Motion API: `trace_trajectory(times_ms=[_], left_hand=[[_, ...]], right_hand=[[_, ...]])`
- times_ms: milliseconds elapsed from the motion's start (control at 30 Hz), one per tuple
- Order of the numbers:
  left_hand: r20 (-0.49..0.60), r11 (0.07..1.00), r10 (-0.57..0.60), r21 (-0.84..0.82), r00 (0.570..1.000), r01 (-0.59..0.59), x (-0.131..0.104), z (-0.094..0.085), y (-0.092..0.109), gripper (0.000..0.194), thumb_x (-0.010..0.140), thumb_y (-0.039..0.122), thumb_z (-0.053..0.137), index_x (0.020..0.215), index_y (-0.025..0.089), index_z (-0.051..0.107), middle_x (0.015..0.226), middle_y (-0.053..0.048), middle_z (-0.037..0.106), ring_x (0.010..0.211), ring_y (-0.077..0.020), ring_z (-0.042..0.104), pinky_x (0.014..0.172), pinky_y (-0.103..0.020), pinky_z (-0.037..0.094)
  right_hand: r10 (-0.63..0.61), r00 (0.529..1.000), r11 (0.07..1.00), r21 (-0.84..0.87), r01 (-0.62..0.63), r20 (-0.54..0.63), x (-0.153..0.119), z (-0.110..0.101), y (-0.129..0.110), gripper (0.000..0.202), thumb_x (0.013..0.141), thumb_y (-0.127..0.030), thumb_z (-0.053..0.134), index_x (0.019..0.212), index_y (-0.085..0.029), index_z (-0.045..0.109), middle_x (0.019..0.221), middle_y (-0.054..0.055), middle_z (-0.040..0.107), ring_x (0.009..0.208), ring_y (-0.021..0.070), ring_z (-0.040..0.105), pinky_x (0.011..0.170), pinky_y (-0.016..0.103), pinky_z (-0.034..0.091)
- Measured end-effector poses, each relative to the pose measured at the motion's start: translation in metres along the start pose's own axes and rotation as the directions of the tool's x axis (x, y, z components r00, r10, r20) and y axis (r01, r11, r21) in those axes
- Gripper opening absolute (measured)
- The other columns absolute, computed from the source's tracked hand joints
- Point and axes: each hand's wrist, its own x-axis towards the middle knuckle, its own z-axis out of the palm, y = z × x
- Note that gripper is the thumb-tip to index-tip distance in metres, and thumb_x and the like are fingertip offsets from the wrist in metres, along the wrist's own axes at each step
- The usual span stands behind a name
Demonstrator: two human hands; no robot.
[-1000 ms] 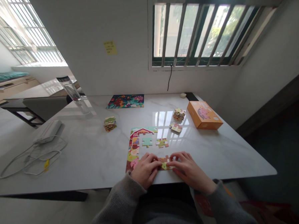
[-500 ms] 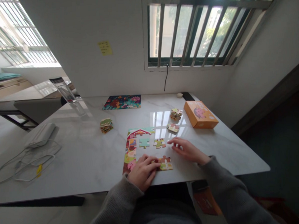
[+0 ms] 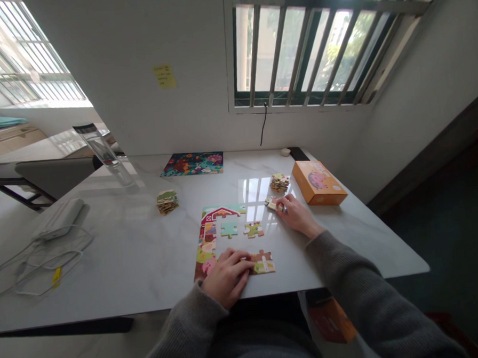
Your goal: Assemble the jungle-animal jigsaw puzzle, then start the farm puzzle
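Observation:
A partly joined jigsaw puzzle [image 3: 206, 251] with a red barn lies near the table's front edge, its pieces forming an L along the left and bottom. My left hand [image 3: 228, 273] rests on the bottom row, fingers stretched out and lying flat. Inside the L are two loose pieces, a pale green puzzle piece [image 3: 229, 229] and a yellow-green puzzle piece [image 3: 253, 230]. Farther right, my right hand [image 3: 295, 214] has its fingertips closed on a puzzle piece [image 3: 271, 203] of the small low pile; the fingers partly hide it.
Taller stacks of pieces stand behind my right hand [image 3: 280, 182] and at left [image 3: 167, 202]. An orange box [image 3: 318, 182] is at right. A dark floral picture sheet [image 3: 192, 164] lies by the wall. A clear bottle [image 3: 98, 145] and a white device with cables [image 3: 65, 218] are at left.
My right hand has moved forward from beside the yellow-green piece to the small pile, and its fingers have closed there. My left hand stays on the puzzle.

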Motion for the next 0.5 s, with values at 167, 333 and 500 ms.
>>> trace_trajectory(times_ms=[167, 333, 500], left_hand=[[-0.008, 1.0, -0.004, 0.0, 1.0, 0.004, 0.0, 0.0, 0.0, 0.025, 0.095, 0.015, 0.05, 0.111, 0.022, 0.067, 0.117, -0.006, 0.065, 0.106, -0.0225, 0.055, 0.096, -0.041, 0.051], [-0.041, 1.0, -0.027, 0.005, 0.999, 0.027, -0.001, 0.0, 0.002, 0.034, 0.094, 0.015, 0.05, 0.125, 0.023, 0.06, 0.12, -0.008, 0.063, 0.109, -0.0238, 0.056, 0.099, -0.043, 0.051], [-0.18, 0.997, -0.068, 0.027, 0.981, 0.074, -0.002, 0.002, 0.0, 0.05, 0.088, 0.015, 0.057, 0.137, 0.02, 0.048, 0.134, -0.013, 0.053, 0.124, -0.0281, 0.051, 0.106, -0.048, 0.048]], right_hand=[[-0.014, 0.996, 0.998, 0.064, 0.02, -0.092, -0.003, -0.008, -0.007, 0.027, 0.086, -0.024, 0.066, 0.111, -0.02, 0.06, 0.106, 0.009, 0.058, 0.089, 0.0226, 0.062, 0.08, 0.036, 0.053], [-0.195, 0.976, 0.93, 0.298, 0.214, -0.091, -0.028, -0.013, -0.048, 0.03, 0.085, -0.019, 0.065, 0.114, -0.022, 0.058, 0.106, 0.007, 0.055, 0.09, 0.0203, 0.059, 0.082, 0.036, 0.054], [-0.321, 0.947, 0.853, 0.434, 0.289, 0.002, -0.06, -0.004, -0.093, 0.033, 0.08, -0.01, 0.067, 0.109, -0.023, 0.061, 0.112, 0.008, 0.054, 0.107, 0.0223, 0.057, 0.093, 0.038, 0.053]])
